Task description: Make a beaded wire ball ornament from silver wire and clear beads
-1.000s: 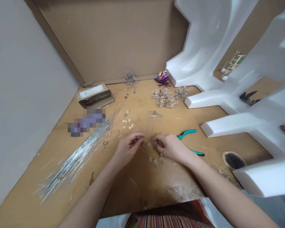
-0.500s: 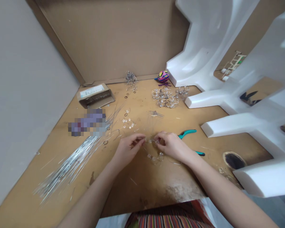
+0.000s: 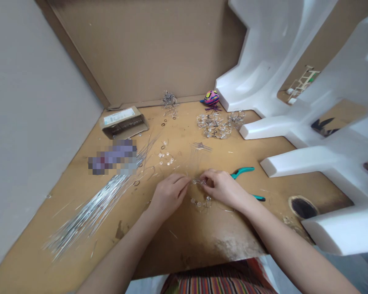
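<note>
My left hand [image 3: 171, 191] and my right hand [image 3: 221, 185] meet over the front middle of the table, fingertips pinched on a thin beaded wire [image 3: 195, 181] between them. Clear round beads [image 3: 199, 203] hang or lie along the same wire piece just below the fingers; how it is joined there is too fine to tell. Pliers with teal handles [image 3: 244, 170] lie beside and partly under my right forearm. Loose clear beads [image 3: 168, 155] and a few cut wires [image 3: 201, 146] are spread beyond my hands.
On the left lie a bundle of long silvery wires [image 3: 93, 212] and an open cardboard box [image 3: 125, 124]. Beaded wire pieces [image 3: 216, 125] are heaped at the back, near a colourful ball-shaped item [image 3: 211, 98]. White structure legs [image 3: 282, 164] jut in from the right, by a dark round hole [image 3: 303, 207].
My left fingers have closed in more tightly and shifted slightly right, nearer my right hand. My right hand stays almost where it was, still at the beaded wire.
</note>
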`<state>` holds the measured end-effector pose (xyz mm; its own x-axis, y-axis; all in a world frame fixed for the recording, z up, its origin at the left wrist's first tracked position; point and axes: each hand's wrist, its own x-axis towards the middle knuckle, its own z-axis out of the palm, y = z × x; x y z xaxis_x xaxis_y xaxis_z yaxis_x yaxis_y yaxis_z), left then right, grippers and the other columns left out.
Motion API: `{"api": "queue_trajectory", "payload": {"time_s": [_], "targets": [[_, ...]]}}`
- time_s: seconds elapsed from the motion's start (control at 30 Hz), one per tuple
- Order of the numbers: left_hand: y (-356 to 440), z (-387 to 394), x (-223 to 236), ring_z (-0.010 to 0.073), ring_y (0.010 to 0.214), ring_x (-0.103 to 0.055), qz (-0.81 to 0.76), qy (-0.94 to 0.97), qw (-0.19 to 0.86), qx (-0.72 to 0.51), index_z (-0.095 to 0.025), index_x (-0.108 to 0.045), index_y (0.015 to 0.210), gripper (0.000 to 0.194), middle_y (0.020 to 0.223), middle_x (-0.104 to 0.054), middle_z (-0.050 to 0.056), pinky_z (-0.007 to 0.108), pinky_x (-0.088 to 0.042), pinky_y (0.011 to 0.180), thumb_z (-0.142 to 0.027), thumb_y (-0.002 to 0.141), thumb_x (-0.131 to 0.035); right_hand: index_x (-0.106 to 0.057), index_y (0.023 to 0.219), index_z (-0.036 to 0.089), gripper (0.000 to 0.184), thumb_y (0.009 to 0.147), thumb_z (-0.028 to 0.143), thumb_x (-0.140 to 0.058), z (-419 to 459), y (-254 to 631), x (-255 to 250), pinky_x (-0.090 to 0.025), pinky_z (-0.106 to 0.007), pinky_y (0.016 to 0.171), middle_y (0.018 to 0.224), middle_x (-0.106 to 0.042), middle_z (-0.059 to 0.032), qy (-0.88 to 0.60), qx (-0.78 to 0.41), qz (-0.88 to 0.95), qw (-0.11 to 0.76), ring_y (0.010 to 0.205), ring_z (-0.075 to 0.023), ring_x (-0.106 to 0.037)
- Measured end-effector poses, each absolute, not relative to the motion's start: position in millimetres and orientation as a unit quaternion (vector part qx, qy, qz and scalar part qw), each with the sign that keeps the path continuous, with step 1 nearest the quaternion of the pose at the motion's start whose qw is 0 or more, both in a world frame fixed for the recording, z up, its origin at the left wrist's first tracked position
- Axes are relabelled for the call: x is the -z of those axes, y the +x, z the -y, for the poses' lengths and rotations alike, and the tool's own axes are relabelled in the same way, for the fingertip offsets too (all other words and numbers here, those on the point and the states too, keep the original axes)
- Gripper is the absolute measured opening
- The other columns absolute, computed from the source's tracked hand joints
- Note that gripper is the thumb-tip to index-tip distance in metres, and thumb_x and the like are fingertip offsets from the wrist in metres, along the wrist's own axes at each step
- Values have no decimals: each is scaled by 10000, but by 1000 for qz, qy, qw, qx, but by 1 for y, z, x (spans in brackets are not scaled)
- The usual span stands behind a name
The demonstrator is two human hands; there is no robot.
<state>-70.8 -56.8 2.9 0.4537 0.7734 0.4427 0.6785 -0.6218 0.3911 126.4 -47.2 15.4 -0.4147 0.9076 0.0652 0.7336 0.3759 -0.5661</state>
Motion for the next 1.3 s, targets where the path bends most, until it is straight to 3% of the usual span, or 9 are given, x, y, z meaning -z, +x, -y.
{"api": "queue_trajectory", "payload": {"time_s": [0.2,0.77,0.9,1.03,1.3], "targets": [[-73,55,-6,131,726,-566,-477,783,153,-368,-212,-610,861,150,822,-638,18,238,-443,662,-226,853,-461,-611,832,198,128,766,171,-505,48,127,-18,-360,-212,587,790,-630,-18,-513,-236,804,186,634,-110,-547],[-72,55,-5,103,542,-520,-532,651,348,-415,-186,-613,842,162,681,-628,-2,216,-418,515,-331,802,-552,-591,761,189,73,771,235,-535,46,128,-19,-341,-211,555,671,-609,1,-520,-242,790,214,579,-103,-521],[-68,56,-7,130,679,-554,-447,761,285,-374,-206,-616,889,136,882,-668,34,265,-459,627,-243,840,-495,-596,761,185,71,772,210,-531,46,126,-19,-339,-206,546,662,-606,3,-515,-257,793,198,569,-100,-522],[-64,54,-5,175,897,-542,-357,851,214,-320,-195,-576,889,134,927,-653,39,323,-448,777,-156,846,-455,-605,784,182,88,741,155,-533,45,126,-17,-344,-204,563,715,-613,-5,-505,-251,804,191,605,-103,-525],[-64,51,-8,188,834,-515,-366,890,116,-246,-174,-534,866,160,891,-599,60,348,-421,755,-140,866,-377,-573,762,180,81,715,133,-526,48,122,-15,-330,-199,557,672,-579,12,-493,-238,807,220,582,-92,-490]]}}
